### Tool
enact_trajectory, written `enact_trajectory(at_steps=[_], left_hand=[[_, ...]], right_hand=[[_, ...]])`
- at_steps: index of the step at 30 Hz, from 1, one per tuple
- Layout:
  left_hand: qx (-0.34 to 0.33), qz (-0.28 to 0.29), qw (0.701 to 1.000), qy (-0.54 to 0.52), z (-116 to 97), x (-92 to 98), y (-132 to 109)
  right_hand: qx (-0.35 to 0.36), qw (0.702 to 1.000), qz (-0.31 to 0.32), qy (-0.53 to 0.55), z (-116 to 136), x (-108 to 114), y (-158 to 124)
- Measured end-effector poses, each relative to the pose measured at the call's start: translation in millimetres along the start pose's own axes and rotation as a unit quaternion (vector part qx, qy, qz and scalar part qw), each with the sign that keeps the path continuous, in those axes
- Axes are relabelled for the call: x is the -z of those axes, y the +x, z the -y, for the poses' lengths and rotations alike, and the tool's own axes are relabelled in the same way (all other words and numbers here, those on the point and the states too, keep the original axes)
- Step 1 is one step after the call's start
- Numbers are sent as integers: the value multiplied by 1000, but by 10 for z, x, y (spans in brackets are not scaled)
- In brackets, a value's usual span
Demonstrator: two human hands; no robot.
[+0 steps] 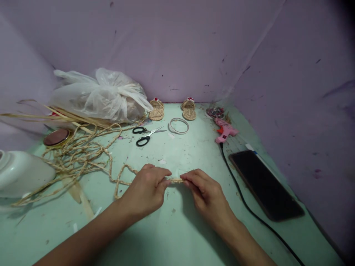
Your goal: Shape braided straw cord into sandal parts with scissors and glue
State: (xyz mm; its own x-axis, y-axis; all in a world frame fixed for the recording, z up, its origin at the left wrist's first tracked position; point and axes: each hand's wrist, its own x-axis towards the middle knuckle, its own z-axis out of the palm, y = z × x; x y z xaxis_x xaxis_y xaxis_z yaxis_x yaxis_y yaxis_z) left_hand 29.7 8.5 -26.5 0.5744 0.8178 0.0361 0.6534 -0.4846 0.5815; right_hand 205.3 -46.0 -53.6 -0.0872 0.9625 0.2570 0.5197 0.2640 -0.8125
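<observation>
A tan braided cord (175, 180) is stretched between my two hands, low over the green tabletop. My left hand (149, 184) pinches it between thumb and fingers, and my right hand (203, 188) pinches it a short way to the right. From behind my left hand the cord loops left into a tangled heap of the same braid (80, 151). Beyond my hands lie scissors (146, 135) with black handles, their blades parted, and a whitish ring (179, 126). Two small woven slippers (156, 110) with red-and-white trim stand against the back wall.
On the right are a pink glue gun (226, 131), its black cable (244, 201), a dark phone (266, 184) and a dish of small beads (215, 112). A white plastic bag (102, 96), a white bottle (26, 173) and a round lid (56, 137) stand left. Purple walls enclose the table.
</observation>
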Motion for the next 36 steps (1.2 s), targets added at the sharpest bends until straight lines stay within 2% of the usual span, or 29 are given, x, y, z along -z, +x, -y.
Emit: enact_trajectory(at_steps=[4, 9, 13, 15, 18, 20, 22, 27, 31, 34, 36], left_hand=[[1, 50, 999, -21, -40, 34, 16], [3, 69, 998, -13, -69, 67, 22], [-5, 69, 998, -4, -57, 92, 15], [1, 65, 998, 4, -40, 116, 14], [2, 36, 999, 24, -2, 148, 11], [-21, 2, 999, 34, 28, 150, 4], [-54, -31, 997, 44, 53, 135, -7], [-96, -54, 992, 68, 61, 113, -35], [-104, -46, 992, 45, 48, 173, -21], [-75, -31, 997, 19, 42, 228, 4], [-22, -35, 999, 16, 42, 252, 17]], right_hand=[[-5, 1000, -1, 0, 18, 2, 1], [-1, 1000, 10, 22, 54, 12, -5], [-29, 997, 14, 66, 54, 11, 4], [-72, 992, 9, 107, 37, 16, 17], [-179, 968, -33, 175, 6, 48, 54], [-243, 945, -65, 210, -5, 84, 84], [-278, 927, -79, 238, -2, 121, 110], [-286, 909, -92, 287, 38, 181, 148], [-267, 887, -62, 371, 34, 204, 158], [-277, 880, -42, 383, 25, 208, 129], [-275, 896, -78, 340, 43, 225, 111]])
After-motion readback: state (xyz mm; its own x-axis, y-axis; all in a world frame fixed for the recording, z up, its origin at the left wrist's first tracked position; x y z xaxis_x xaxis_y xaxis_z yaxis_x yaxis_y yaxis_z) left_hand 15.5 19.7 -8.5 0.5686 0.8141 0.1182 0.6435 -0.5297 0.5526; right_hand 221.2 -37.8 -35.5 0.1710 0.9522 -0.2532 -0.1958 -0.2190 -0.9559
